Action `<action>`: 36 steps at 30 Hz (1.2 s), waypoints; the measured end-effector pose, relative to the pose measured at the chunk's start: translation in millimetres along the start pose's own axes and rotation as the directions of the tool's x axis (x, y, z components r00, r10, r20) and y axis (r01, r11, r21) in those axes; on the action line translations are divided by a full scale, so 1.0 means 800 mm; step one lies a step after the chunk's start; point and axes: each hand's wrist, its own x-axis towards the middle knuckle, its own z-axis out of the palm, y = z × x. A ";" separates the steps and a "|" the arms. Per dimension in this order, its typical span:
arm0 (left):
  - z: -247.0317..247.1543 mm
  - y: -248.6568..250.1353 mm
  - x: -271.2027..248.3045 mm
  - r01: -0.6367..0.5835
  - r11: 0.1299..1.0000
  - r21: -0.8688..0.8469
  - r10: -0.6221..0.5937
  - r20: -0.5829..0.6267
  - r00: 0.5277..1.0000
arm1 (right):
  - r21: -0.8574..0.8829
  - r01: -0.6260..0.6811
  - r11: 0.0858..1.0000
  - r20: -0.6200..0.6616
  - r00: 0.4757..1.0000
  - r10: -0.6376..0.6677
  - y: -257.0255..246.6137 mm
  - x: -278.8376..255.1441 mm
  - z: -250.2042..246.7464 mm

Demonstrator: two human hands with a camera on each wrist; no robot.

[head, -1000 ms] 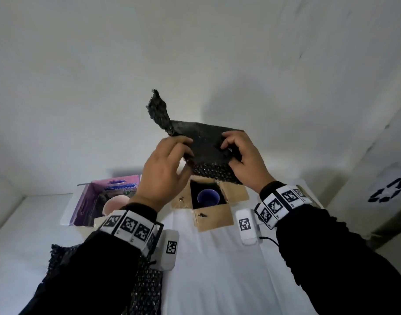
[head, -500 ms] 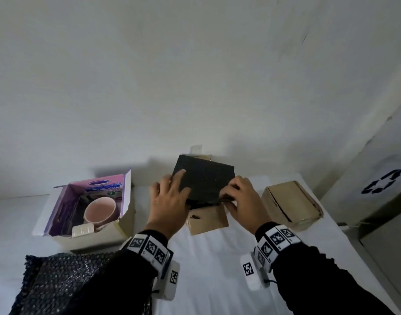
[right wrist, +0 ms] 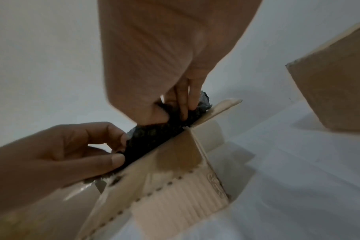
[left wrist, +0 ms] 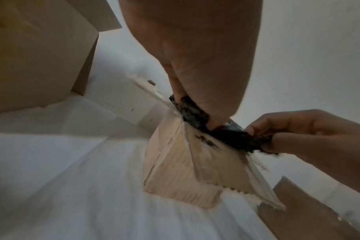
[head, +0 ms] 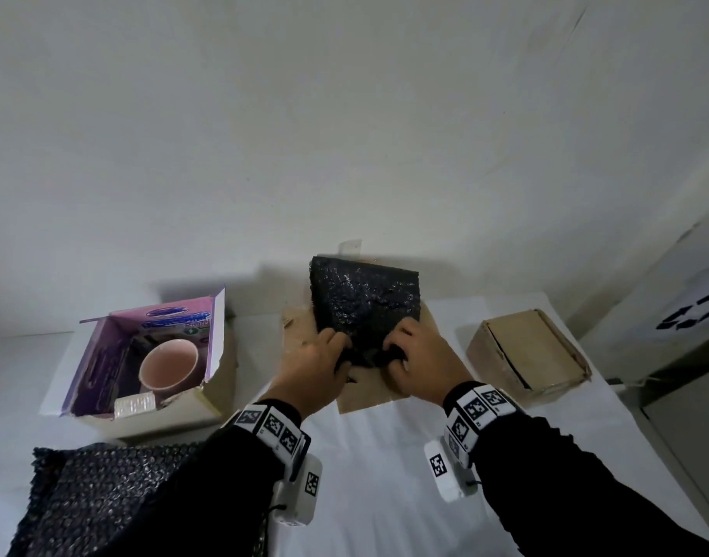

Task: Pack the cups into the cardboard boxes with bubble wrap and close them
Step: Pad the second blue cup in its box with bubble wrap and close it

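Note:
A black bubble wrap sheet (head: pixel 365 303) lies over the open cardboard box (head: pixel 369 396) at the table's middle and hides its inside. My left hand (head: pixel 339 349) and right hand (head: pixel 393 353) both pinch the sheet's near edge at the box's front rim. In the left wrist view the left hand's fingers (left wrist: pixel 212 120) dig into the bubble wrap (left wrist: pixel 195 116). Seen from the right wrist, the right hand's fingers (right wrist: pixel 187 105) press the bubble wrap (right wrist: pixel 154 138) against the box (right wrist: pixel 175 186). A pink cup (head: pixel 168 363) stands in a purple-lined box (head: pixel 103 347) at the left.
A closed cardboard box (head: pixel 525 351) lies at the right. More black bubble wrap (head: pixel 103 496) is piled at the near left. The wall stands right behind the boxes. A grey bin (head: pixel 690 315) with a recycling sign is at the far right.
Both hands brought the bubble wrap down from in front of the wall onto the open middle box. The blue cup inside is now covered.

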 end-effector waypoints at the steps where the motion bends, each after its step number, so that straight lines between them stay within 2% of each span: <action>1: 0.002 0.002 -0.004 -0.031 0.999 0.033 0.029 0.035 0.999 | -0.073 0.030 0.997 0.041 0.999 -0.028 0.002 -0.001 0.004; 4: 0.009 -0.001 -0.011 -0.131 0.979 0.159 0.125 0.046 0.991 | -0.310 0.079 0.948 0.191 0.981 -0.019 0.004 -0.001 0.014; 7: 0.015 -0.011 -0.012 -0.146 0.961 0.237 0.134 0.068 0.989 | -0.422 0.098 0.901 0.219 0.976 -0.003 -0.004 0.006 0.017; 9: 0.014 -0.012 -0.013 -0.166 0.950 0.264 0.150 0.080 0.985 | -0.428 0.080 0.900 0.228 0.973 0.022 -0.011 0.010 0.015; 14: 0.007 -0.008 -0.034 -0.102 0.910 0.403 0.095 0.038 0.995 | -0.352 0.049 0.935 0.336 0.939 0.077 -0.025 0.008 0.006; 20: 0.014 -0.002 -0.073 -0.203 0.875 0.440 0.250 -0.052 0.967 | -0.314 0.074 0.947 0.459 0.885 0.083 -0.031 -0.011 0.003; 22: 0.019 -0.001 -0.085 -0.208 0.878 0.431 0.264 -0.074 0.962 | -0.306 0.059 0.950 0.495 0.862 0.106 -0.028 -0.017 0.006; 24: 0.023 0.003 -0.093 -0.201 0.888 0.414 0.226 -0.010 0.974 | -0.320 0.024 0.947 0.502 0.852 0.148 -0.024 -0.021 0.014; 27: 0.021 0.017 -0.097 -0.117 0.909 0.401 0.094 0.076 0.993 | -0.394 0.004 0.919 0.475 0.857 0.200 -0.021 -0.020 0.028; 31: 0.011 0.034 -0.084 -0.087 0.887 0.453 -0.006 0.200 0.980 | -0.464 0.014 0.886 0.440 0.871 0.217 -0.028 -0.025 0.035; 34: 0.010 0.032 -0.069 -0.088 0.889 0.450 -0.033 0.255 0.966 | -0.399 0.033 0.917 0.483 0.857 0.179 -0.043 -0.031 0.019; 35: 0.012 0.031 -0.066 -0.095 0.888 0.450 -0.030 0.263 0.964 | -0.351 0.018 0.936 0.461 0.873 0.156 -0.048 -0.033 0.009; 36: 0.012 0.030 -0.064 -0.103 0.886 0.452 -0.023 0.265 0.964 | -0.288 -0.004 0.958 0.392 0.912 0.122 -0.049 -0.034 0.002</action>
